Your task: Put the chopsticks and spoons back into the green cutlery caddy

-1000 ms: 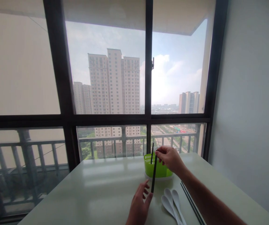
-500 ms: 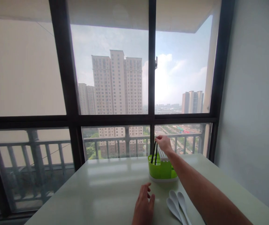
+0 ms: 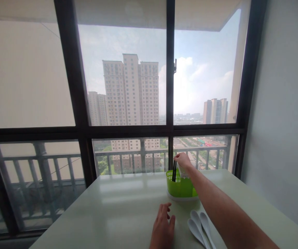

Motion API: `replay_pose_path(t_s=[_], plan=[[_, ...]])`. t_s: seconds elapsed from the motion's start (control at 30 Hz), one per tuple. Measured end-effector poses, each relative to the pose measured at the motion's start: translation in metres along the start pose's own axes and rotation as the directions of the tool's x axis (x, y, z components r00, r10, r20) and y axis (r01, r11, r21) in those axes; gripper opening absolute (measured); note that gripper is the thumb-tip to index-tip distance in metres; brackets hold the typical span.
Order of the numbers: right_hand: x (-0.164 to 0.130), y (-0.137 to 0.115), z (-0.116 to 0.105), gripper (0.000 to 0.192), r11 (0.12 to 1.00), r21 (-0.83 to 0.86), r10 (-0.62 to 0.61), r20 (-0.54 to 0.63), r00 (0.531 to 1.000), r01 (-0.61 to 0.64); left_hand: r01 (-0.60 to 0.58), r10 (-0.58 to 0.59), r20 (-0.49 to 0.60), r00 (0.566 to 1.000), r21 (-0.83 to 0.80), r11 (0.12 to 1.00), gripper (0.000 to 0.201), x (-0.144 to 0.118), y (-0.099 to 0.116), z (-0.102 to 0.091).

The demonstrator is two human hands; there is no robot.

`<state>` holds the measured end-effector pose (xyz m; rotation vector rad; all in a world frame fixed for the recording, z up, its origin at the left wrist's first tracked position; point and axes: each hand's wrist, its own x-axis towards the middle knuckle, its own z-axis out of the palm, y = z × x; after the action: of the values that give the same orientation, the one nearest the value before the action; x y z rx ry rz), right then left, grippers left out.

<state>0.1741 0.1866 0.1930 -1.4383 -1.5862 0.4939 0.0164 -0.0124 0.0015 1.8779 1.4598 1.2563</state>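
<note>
My right hand (image 3: 183, 160) pinches the upper ends of a pair of black chopsticks (image 3: 174, 171). Their lower parts stand inside the left side of a green plastic utensil basket (image 3: 178, 189) with a white base. The chopsticks are close together and nearly upright. Behind my wrist, part of a pale item (image 3: 182, 173) shows in the basket, mostly hidden. My left hand (image 3: 163, 224) is at the near side of the table, in front of the basket, fingers loosely bent, thumb apart, holding nothing. Three white spoons (image 3: 199, 226) lie fanned out to its right, under my right forearm.
The pale glossy table (image 3: 112, 207) reaches to a large window with dark frames (image 3: 128, 131). A white wall (image 3: 281, 121) rises on the right. Outside the glass are a railing (image 3: 149, 152) and tall buildings (image 3: 130, 90).
The two chopsticks, spread apart at an angle before, are now almost together and more upright. My left hand has hardly moved. The whole view has shifted slightly.
</note>
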Motion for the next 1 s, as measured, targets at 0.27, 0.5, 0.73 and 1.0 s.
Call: replay_pose_path(t_s=[0.27,0.5,0.73,1.0], plan=[[-0.020,0.005,-0.042,0.041,0.998,0.020,-0.060,-0.155,0.986,0.064,-0.009,0.009,0.014,1.000,0.011,1.000,0.034,0.000,0.000,-0.002],[-0.078,0.082,-0.112,0.027,0.947,-0.297,0.077,-0.158,0.984,-0.122,-0.024,0.024,-0.018,1.000,-0.027,0.999,0.028,0.001,0.005,-0.005],[-0.165,0.160,-0.097,0.023,0.789,-0.566,0.385,0.158,0.909,-0.236,-0.031,0.030,-0.035,0.999,-0.050,0.998,0.022,0.006,0.006,-0.009],[-0.174,0.162,-0.079,0.016,0.742,-0.655,0.312,0.145,0.939,-0.145,-0.014,0.014,-0.008,1.000,-0.040,0.999,0.021,0.006,0.008,-0.014]])
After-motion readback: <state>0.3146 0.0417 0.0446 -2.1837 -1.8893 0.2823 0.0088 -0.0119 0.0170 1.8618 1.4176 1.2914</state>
